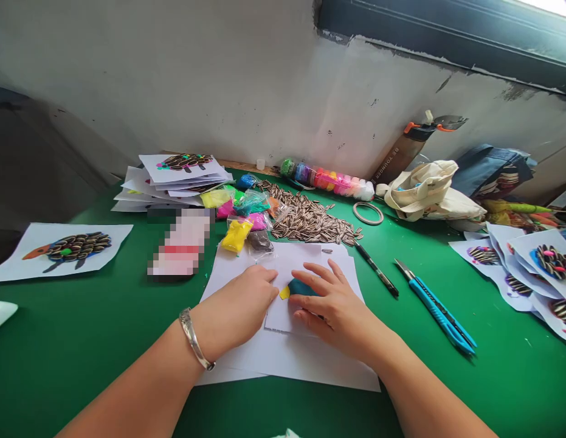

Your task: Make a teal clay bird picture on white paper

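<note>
My left hand, with a silver bracelet on its wrist, rests curled on a small white paper card, fingertips pressing at a yellow bit of clay. My right hand lies beside it with fingers spread flat over a teal patch of clay on the same card. The card sits on a stack of white sheets on the green table.
A pile of sunflower seeds and several small clay bags lie behind the sheets. A black pen and blue utility knife lie right. Finished seed pictures lie at left, back left and right. A cloth bag and bottle stand by the wall.
</note>
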A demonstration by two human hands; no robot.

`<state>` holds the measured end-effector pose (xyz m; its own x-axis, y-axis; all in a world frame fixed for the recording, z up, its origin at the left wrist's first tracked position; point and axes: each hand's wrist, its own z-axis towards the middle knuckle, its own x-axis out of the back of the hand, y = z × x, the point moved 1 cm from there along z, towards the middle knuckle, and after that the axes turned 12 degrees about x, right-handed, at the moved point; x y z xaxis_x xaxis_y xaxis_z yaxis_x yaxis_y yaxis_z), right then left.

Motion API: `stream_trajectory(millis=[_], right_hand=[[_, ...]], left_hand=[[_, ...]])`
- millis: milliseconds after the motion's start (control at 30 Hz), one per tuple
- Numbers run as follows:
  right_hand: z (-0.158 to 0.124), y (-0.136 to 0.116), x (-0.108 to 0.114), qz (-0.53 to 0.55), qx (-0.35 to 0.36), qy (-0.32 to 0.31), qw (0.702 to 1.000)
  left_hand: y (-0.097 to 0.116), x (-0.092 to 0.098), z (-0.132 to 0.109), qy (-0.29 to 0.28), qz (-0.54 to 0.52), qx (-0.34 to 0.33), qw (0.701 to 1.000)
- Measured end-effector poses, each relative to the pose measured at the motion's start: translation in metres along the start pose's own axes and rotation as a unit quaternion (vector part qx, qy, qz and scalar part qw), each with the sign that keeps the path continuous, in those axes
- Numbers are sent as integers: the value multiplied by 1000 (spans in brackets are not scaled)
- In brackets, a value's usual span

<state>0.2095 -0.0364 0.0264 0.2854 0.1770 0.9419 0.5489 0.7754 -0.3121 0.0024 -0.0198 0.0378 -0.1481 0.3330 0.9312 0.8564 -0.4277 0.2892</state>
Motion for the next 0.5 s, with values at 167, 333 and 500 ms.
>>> stream_trajectory(millis=[167,333,500], right_hand=[[1,0,-2,-6,15,-7,1000],[1,3,0,0,6,-19,1000],[-3,6,4,25,-11,18,999]], left_hand=[[-2,-3,2,12,-1,-5,1000],[-1,-1,0,2,0,-1,1000],[0,-1,0,1,3,0,1000]])
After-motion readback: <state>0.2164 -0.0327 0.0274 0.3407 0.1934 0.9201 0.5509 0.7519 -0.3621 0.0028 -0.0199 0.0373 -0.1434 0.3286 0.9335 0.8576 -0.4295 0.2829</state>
